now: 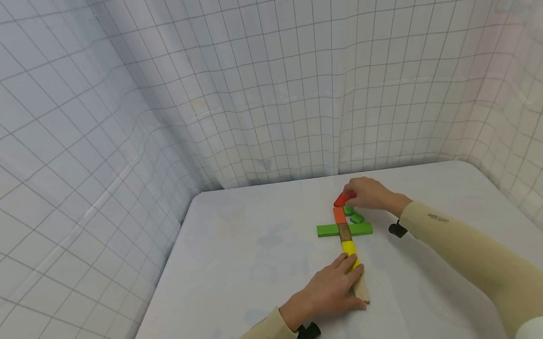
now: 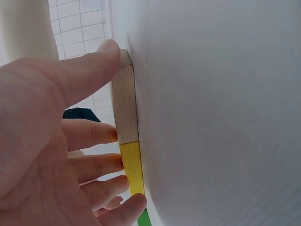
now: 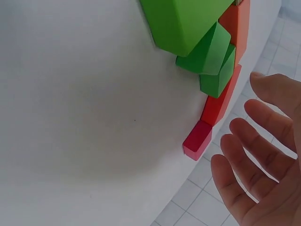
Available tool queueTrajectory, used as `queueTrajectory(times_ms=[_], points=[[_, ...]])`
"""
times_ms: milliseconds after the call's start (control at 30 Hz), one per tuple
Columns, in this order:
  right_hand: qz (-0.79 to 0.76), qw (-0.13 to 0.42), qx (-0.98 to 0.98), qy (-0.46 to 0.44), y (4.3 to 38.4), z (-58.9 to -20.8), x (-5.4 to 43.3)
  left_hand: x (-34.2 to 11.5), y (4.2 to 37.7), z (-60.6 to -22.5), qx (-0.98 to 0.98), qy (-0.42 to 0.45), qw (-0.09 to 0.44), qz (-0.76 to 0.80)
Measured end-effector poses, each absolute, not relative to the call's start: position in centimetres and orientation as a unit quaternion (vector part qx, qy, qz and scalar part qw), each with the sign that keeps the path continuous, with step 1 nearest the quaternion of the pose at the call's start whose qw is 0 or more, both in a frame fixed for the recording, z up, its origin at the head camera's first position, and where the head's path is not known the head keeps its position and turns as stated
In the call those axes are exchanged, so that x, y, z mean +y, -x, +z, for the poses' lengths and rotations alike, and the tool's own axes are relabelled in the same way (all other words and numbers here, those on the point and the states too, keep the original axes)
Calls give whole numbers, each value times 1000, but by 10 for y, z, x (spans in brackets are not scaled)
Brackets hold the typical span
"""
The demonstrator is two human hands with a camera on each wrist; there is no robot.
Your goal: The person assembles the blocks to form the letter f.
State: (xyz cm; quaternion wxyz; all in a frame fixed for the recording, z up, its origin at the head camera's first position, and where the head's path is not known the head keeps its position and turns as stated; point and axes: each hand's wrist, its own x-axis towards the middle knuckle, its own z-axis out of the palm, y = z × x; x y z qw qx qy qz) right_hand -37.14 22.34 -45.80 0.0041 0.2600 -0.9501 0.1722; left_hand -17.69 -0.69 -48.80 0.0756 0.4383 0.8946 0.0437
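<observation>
A row of flat wooden blocks lies on the white table. My left hand (image 1: 329, 289) rests along its near end, thumb at the end of a plain wood block (image 2: 124, 103) and fingertips touching it and the yellow block (image 2: 132, 162). Fairly straight fingers show on my right hand (image 3: 263, 155), beside the far end of the row. Closest to them are a red block (image 3: 223, 101) and a crimson block (image 3: 197, 139); I see no pinch on either. An orange block (image 1: 339, 215) and a dark brown block (image 1: 344, 232) continue the row.
Green bars (image 1: 328, 230) stick out on both sides of the brown block. Two small green blocks (image 3: 207, 52) lie right of the orange one. White grid-patterned curtains (image 1: 265, 86) surround the table (image 1: 240, 266) at the back and sides.
</observation>
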Motion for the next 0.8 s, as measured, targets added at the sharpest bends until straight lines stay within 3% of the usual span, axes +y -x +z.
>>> queueTrajectory(times_ms=[800], points=[[198,-40,-951,-234,364,-476,226,-8,178,-488,890,-449,62,53]])
